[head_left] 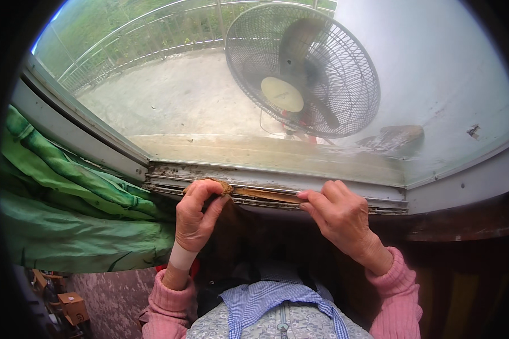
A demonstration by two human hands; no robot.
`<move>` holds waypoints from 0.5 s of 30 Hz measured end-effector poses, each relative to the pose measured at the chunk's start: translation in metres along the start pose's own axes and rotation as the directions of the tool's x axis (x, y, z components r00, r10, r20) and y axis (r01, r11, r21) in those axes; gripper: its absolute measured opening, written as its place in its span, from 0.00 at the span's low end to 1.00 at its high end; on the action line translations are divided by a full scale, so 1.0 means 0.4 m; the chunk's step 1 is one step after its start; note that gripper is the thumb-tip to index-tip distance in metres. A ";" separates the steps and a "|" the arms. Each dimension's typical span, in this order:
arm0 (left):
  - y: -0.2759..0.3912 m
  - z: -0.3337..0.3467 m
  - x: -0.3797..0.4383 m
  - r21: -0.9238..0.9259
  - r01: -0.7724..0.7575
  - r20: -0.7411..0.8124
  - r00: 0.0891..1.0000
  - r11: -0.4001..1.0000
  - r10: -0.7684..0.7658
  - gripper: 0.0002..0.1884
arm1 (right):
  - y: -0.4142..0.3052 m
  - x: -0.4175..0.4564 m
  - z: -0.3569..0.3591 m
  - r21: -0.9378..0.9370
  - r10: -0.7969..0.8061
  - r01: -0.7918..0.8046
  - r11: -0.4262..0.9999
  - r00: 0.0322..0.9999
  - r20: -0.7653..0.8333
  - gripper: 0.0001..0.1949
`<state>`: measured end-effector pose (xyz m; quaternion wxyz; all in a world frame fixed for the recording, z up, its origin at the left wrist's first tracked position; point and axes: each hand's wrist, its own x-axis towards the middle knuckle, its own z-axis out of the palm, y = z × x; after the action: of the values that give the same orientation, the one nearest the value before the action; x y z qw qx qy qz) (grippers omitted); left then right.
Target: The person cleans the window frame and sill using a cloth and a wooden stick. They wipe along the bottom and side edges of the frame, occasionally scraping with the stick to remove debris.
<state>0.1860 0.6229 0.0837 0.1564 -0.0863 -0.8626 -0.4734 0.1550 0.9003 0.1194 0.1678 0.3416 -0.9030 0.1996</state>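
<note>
My left hand (198,212) pinches a wad of brown, rough material (226,187), perhaps a cloth or scouring pad, at the dirty window track (386,205). A thin, flat wooden strip (265,195) runs from that wad towards the right, lying along the track's grooves. Its right end is between the thumb and fingers of my right hand (339,216). Whether the strip's left end is wrapped by the wad or only touches it, I cannot tell. Dark grime marks the track's left end. A pale band (182,257) circles my left wrist.
Behind the window glass (186,146) stands a fan (301,70) on a concrete balcony with a metal railing (148,25). Green curtain fabric (85,220) hangs close to my left hand. A cardboard box (74,308) lies at the lower left. A dark wooden edge (462,229) is at the right.
</note>
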 end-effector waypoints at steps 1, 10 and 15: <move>-0.008 -0.002 -0.005 -0.074 0.050 -0.006 0.999 0.996 -0.051 0.07 | -0.001 0.001 -0.001 0.000 -0.002 0.002 1.000 1.000 -0.003 0.10; -0.008 -0.046 -0.076 -0.709 0.160 -0.061 0.956 0.687 -0.286 0.09 | -0.024 -0.054 -0.107 0.115 0.044 -0.058 0.992 0.991 0.126 0.09; -0.031 -0.084 -0.130 -0.732 0.139 -0.116 0.939 0.667 -0.323 0.09 | 0.019 -0.154 -0.074 0.199 0.174 -0.239 0.950 0.939 0.298 0.08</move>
<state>0.2372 0.5878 0.0727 0.1503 0.0275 -0.5899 -0.7929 0.1986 0.9533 0.1160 -0.0232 0.2859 -0.9189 0.2707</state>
